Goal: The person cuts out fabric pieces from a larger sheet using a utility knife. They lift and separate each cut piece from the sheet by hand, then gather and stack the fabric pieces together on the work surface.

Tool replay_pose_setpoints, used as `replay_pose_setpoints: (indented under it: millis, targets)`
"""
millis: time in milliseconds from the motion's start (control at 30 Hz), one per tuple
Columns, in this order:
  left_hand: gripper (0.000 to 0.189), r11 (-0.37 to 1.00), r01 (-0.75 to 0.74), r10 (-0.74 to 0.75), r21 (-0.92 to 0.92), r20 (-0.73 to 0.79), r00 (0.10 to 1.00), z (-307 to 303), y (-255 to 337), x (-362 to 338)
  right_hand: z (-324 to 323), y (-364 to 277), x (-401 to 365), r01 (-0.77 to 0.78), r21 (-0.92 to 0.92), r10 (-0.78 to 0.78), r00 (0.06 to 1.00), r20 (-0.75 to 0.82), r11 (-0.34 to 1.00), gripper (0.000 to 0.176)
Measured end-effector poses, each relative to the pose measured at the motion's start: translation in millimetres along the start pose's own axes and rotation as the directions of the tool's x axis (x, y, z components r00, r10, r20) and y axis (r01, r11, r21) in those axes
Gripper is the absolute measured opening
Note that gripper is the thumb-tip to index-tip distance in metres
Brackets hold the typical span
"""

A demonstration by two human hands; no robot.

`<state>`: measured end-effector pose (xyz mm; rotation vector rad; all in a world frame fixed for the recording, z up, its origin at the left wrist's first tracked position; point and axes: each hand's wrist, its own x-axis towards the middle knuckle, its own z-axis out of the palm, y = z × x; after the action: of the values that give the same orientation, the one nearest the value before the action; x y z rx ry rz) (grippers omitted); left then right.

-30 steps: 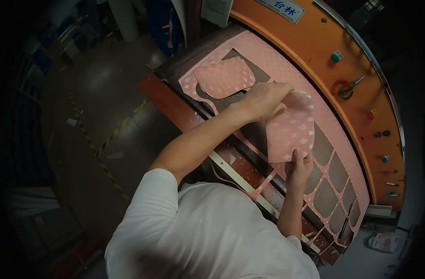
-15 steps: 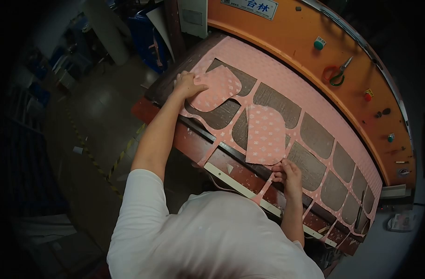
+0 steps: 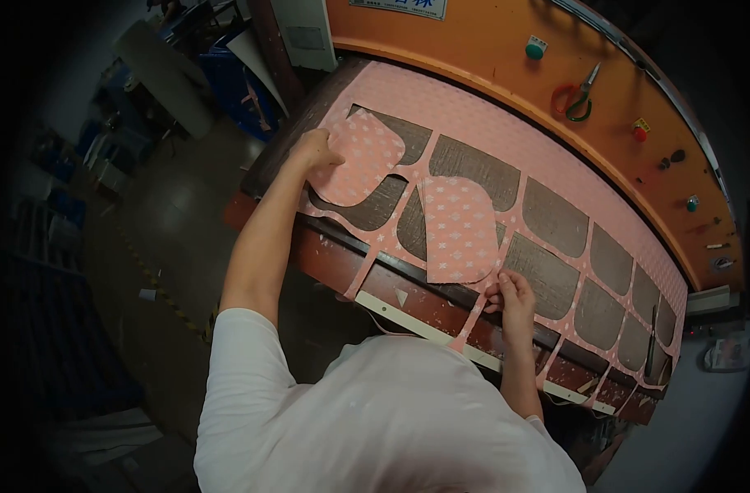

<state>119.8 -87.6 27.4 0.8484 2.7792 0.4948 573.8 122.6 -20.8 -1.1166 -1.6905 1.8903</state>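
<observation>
A pink patterned sheet (image 3: 506, 220) with rounded cut-outs lies over the dark work surface. At its left end, my left hand (image 3: 313, 153) grips the outer edge of some pink cut pieces (image 3: 360, 160), thumb on top and fingers partly hidden. A second stack of pink cut pieces (image 3: 461, 234), with one straight side and rounded corners, rests across the cut-outs in the middle. Just below that stack's lower right corner, my right hand (image 3: 513, 296) is closed, its fingertips pinching a narrow strip (image 3: 473, 319) of the leftover sheet.
Behind the sheet stands an orange machine panel (image 3: 482, 49) with buttons and hanging scissors (image 3: 584, 94). A pale rail (image 3: 408, 320) runs along the front edge near my body. A dark slim tool (image 3: 652, 341) lies at the right end. A blue bin (image 3: 235, 90) stands at the back left.
My view has shifted a little, so the machine sits further left and higher. The left hand's pieces lie flatter and more together. My right hand stays by the strip.
</observation>
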Motion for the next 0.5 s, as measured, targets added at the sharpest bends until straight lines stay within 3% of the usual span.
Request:
replay_pose_setpoints:
  millis: [33,100,133,200,233,267,333,400,467,500]
  targets:
    - [0.069,0.999,-0.032,0.032,0.002,0.01,0.999,-6,6,-3,0,0,-3,0.049,-0.001,-0.049,0.999,0.001,0.999,0.032]
    - [0.052,0.978,-0.067,0.069,-0.195,0.0,0.998,-8,1,-3,5,-7,-12,0.14,-0.001,-0.14,0.99,-0.002,0.99,0.03]
    - [0.039,0.93,0.019,0.022,-0.368,0.109,0.994,-28,20,-18,11,-20,-19,0.121,0.056,-0.125,0.989,0.081,0.991,0.031]
    - [0.031,0.805,0.067,-0.002,-0.59,0.11,0.994,-47,41,-38,29,-34,-22,0.063,0.146,-0.1,0.96,0.263,0.987,0.034]
    - [0.023,0.562,0.021,0.04,-0.827,0.053,0.998,-39,48,-46,39,-35,-18,-0.027,0.208,-0.063,0.909,0.412,0.978,0.039]
    - [0.021,0.432,-0.005,0.015,-0.902,0.001,1.0,-33,54,-58,53,-40,-16,-0.064,0.215,-0.055,0.862,0.504,0.975,0.043]
    - [0.021,0.118,-0.083,-0.014,-0.99,-0.085,0.996,-11,78,-89,83,-46,-13,-0.13,0.278,-0.072,0.786,0.614,0.952,0.05]
    - [0.031,0.002,-0.194,-0.049,-0.981,-0.193,0.98,20,104,-129,111,-42,-8,-0.193,0.389,-0.122,0.748,0.653,0.901,0.055]
    - [0.04,-0.137,-0.085,-0.067,-0.987,-0.077,0.995,61,115,-164,125,-43,-3,-0.129,0.492,-0.226,0.77,0.597,0.861,0.059]
    - [0.04,-0.159,-0.127,-0.088,-0.979,-0.114,0.99,76,127,-185,123,-48,-3,-0.115,0.541,-0.253,0.79,0.559,0.833,0.05]
